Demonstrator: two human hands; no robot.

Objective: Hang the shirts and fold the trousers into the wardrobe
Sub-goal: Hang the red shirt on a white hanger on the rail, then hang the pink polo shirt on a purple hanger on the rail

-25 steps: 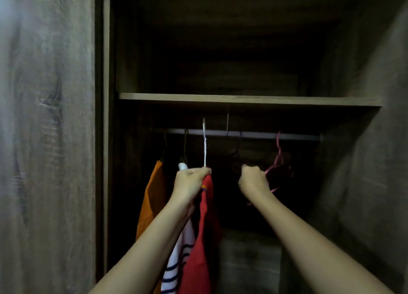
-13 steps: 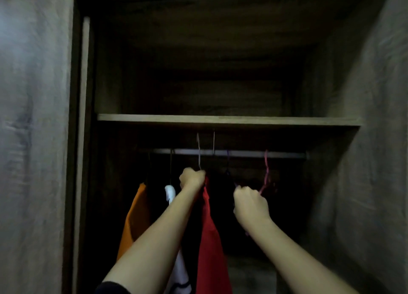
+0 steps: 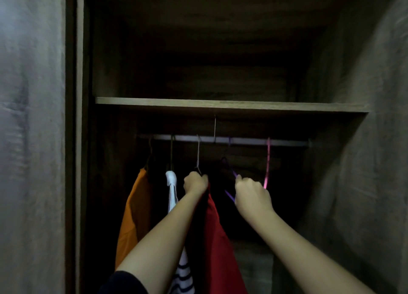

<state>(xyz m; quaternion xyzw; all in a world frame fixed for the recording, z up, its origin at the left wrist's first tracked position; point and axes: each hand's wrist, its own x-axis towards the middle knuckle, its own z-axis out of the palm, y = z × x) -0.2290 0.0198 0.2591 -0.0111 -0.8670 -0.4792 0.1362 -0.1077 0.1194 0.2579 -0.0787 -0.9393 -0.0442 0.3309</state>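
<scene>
Inside the dim wardrobe a metal rail (image 3: pixel 242 141) runs under a wooden shelf (image 3: pixel 231 105). My left hand (image 3: pixel 195 183) grips the top of a red shirt (image 3: pixel 220 245) on a pale wire hanger (image 3: pixel 198 154), whose hook sits over the rail. To its left hang a white striped shirt (image 3: pixel 174 196) and an orange shirt (image 3: pixel 134 214). My right hand (image 3: pixel 251 194) is closed on an empty purple hanger (image 3: pixel 229 161) that hangs from the rail. A pink hanger (image 3: pixel 267 163) hangs empty just right of it.
The wardrobe's wood-grain door (image 3: pixel 33 139) stands at the left and a side wall (image 3: pixel 379 150) at the right. A thin metal rod (image 3: pixel 214 128) joins the shelf to the rail. The space above the shelf is dark.
The red shirt's hanger has gone from below the rail to hooked over it. My right hand moved a little right, onto the purple hanger. The view shifted closer and upward.
</scene>
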